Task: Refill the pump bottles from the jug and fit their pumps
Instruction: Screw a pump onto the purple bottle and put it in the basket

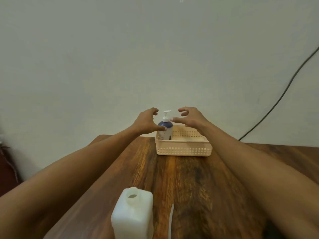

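Note:
A pump bottle [165, 130] with a dark blue shoulder, pale label and white pump stands upright in the left end of a peach slotted basket [184, 150]. My left hand [146, 122] hovers just left of the bottle, fingers spread, thumb close to its shoulder. On the bottle's other side, above the basket, my right hand [189, 118] is open with curled fingers. Neither hand holds anything. A white jug [133, 214] stands uncapped near the table's front. A thin white tube [171, 221] lies on the table to the right of the jug.
The wooden table [198, 187] runs back to a pale wall. A dark cable [276, 104] hangs down the wall at the right. Something dark stands beyond the table's left edge.

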{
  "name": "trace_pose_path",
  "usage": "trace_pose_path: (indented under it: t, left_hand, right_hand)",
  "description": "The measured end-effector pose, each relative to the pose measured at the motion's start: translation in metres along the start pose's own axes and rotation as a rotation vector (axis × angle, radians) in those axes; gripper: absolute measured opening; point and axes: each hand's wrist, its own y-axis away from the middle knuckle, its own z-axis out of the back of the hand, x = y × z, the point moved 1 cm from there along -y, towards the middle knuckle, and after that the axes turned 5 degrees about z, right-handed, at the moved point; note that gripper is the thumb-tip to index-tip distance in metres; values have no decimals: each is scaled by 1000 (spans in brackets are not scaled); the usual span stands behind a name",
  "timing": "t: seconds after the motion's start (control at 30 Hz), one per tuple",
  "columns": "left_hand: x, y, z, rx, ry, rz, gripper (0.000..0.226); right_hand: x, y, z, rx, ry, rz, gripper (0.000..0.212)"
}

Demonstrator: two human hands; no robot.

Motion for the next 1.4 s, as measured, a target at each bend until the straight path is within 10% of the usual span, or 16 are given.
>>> trace_pose_path:
  t: [1.0, 1.4]
  left_hand:
    - [-111, 249, 89, 28, 209, -233, 89]
    - [-32, 312, 61, -1, 303, 63, 97]
  right_hand:
    - [59, 285, 164, -12, -43, 228, 84]
    - [-35, 337, 192, -99, -130, 46, 81]
